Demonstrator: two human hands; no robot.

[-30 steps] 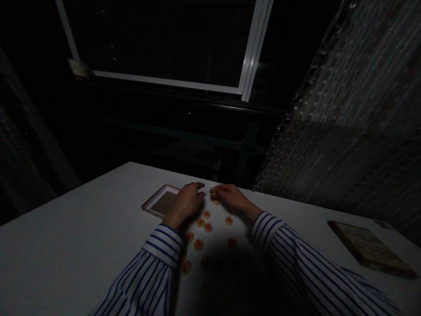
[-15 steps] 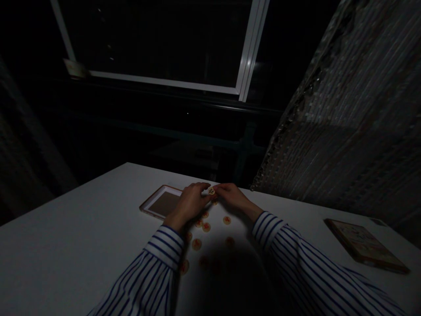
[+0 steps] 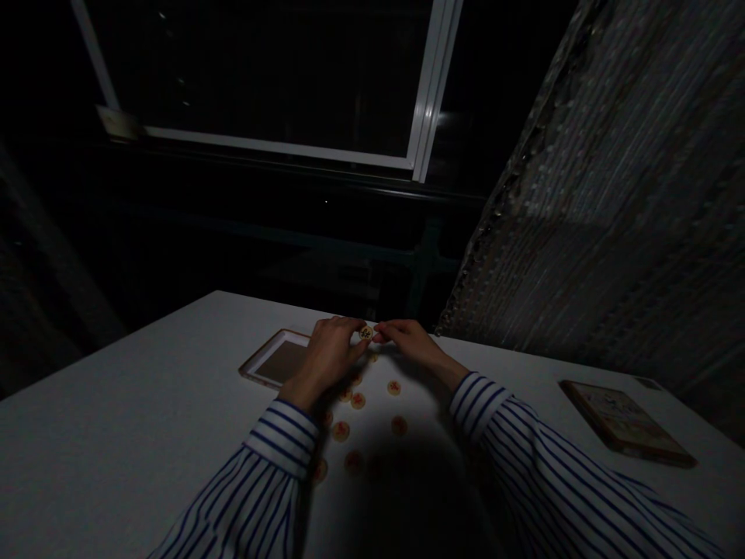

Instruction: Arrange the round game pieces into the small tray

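Observation:
A round xiangqi piece (image 3: 365, 332) with a dark character on its face is pinched between the thumb and fingers of my left hand (image 3: 333, 351). Close on its right is my right hand (image 3: 410, 341), fingertips pressed together; whether anything sits in them is too dark to see. Below the hands, several round pieces with red characters lie scattered on the white table, among them one piece (image 3: 394, 387) near my right wrist and another piece (image 3: 341, 431) by my left sleeve. Shadow swallows the nearest ones.
An open shallow box part (image 3: 263, 353) with a brown inside lies left of my left hand, partly covered by it. On the right side of the white table (image 3: 145, 419) is a flat box (image 3: 632, 419) with a picture. A beaded curtain (image 3: 559, 210) hangs beyond.
My right fingertips have drawn slightly away from the piece, which stays in my left hand and has turned a little. The whole view has shifted slightly.

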